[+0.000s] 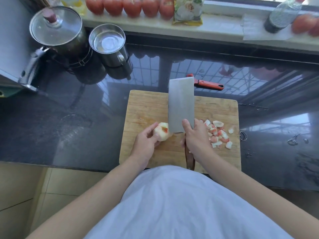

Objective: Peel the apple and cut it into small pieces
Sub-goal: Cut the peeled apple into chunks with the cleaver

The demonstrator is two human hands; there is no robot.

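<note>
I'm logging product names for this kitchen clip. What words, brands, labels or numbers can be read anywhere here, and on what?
None can be read.
Packet on the windowsill: printed green, white and yellow, any lettering too blurred to read.
Yellow package at the top left: cut off and blurred, no text legible.
Dark bottle: no readable label.
Cleaver, peeler, pot, steel mug, cutting board: no markings visible.

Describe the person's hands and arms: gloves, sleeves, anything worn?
Left hand and right hand are bare: no gloves, rings, watch or bands visible. Forearms are uncovered up to the frame edge, with no sleeves showing. A plain white top covers the torso.
</note>
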